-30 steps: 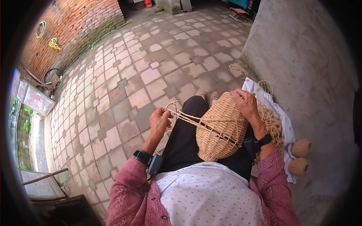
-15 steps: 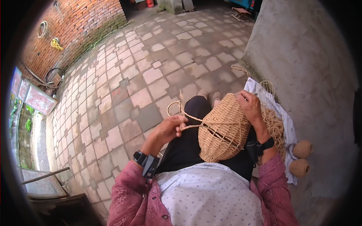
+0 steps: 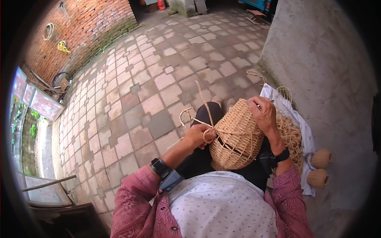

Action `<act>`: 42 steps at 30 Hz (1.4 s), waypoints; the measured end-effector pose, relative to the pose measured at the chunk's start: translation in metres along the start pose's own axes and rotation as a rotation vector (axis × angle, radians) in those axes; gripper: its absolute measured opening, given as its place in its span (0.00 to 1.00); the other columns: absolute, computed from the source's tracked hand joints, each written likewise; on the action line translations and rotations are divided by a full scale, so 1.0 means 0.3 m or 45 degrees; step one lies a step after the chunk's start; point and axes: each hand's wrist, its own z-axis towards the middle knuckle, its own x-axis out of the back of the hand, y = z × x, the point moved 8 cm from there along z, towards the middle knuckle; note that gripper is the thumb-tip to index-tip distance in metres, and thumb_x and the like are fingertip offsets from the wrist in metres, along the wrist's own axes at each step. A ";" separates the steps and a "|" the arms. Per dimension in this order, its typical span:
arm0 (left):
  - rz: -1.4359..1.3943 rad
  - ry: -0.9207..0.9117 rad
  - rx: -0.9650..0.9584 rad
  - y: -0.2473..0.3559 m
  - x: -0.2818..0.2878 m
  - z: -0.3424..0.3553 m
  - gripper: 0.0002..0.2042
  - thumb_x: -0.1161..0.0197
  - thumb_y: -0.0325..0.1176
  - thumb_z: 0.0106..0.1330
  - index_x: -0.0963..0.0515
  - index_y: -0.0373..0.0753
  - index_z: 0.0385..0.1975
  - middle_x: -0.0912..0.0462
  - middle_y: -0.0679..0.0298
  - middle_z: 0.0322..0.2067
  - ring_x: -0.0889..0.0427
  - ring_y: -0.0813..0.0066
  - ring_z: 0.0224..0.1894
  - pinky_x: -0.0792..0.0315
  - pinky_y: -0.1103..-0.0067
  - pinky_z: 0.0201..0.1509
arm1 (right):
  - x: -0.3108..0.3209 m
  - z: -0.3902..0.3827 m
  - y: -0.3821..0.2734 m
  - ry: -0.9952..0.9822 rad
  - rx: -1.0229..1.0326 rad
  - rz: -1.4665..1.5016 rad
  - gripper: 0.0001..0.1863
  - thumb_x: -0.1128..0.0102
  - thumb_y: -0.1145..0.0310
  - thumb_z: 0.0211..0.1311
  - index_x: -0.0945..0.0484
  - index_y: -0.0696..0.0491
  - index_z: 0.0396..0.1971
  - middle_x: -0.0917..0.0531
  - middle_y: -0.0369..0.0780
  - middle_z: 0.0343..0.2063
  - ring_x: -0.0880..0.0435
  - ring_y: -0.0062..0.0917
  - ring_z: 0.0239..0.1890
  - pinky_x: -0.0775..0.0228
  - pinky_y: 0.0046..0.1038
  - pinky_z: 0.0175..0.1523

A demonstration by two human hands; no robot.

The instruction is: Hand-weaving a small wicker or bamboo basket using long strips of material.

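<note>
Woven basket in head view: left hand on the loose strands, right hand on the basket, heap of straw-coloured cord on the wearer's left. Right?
One slip: the heap of straw-coloured cord is on the wearer's right, as the head view shows. The rest stands: left hand on the loose strands, right hand on the woven basket.

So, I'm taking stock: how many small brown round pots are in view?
2: the upper pot and the lower pot, both by the white cloth's right edge. Others may be hidden.

The right fingers point(image 3: 256, 113) are partly hidden — the blue object point(image 3: 258, 4), cropped.
</note>
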 end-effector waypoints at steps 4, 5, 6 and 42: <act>0.589 0.246 -0.320 0.022 -0.002 0.045 0.15 0.35 0.44 0.57 0.17 0.36 0.31 0.16 0.54 0.23 0.16 0.60 0.26 0.22 0.70 0.32 | 0.007 0.001 -0.037 0.015 0.050 -0.030 0.10 0.40 0.63 0.62 0.20 0.54 0.29 0.19 0.38 0.25 0.24 0.35 0.29 0.32 0.34 0.37; 0.723 0.296 -0.434 0.041 -0.013 0.044 0.17 0.36 0.45 0.57 0.17 0.36 0.33 0.16 0.50 0.25 0.15 0.56 0.30 0.23 0.67 0.35 | 0.009 -0.001 -0.040 0.023 0.068 -0.076 0.09 0.40 0.63 0.61 0.20 0.54 0.28 0.19 0.39 0.26 0.24 0.36 0.29 0.32 0.34 0.37; 0.856 0.346 -0.548 0.057 -0.021 0.038 0.19 0.37 0.47 0.57 0.17 0.35 0.36 0.16 0.47 0.27 0.14 0.51 0.33 0.23 0.64 0.38 | 0.011 -0.003 -0.044 0.031 0.086 -0.123 0.09 0.40 0.64 0.61 0.20 0.54 0.28 0.18 0.39 0.26 0.24 0.37 0.29 0.32 0.34 0.37; -0.145 -0.089 -0.220 0.001 0.050 -0.020 0.07 0.35 0.32 0.65 0.18 0.36 0.34 0.21 0.69 0.28 0.22 0.83 0.31 0.22 0.83 0.34 | 0.043 -0.061 0.049 0.045 -0.210 0.395 0.10 0.40 0.68 0.63 0.24 0.59 0.28 0.24 0.36 0.23 0.28 0.19 0.28 0.33 0.26 0.36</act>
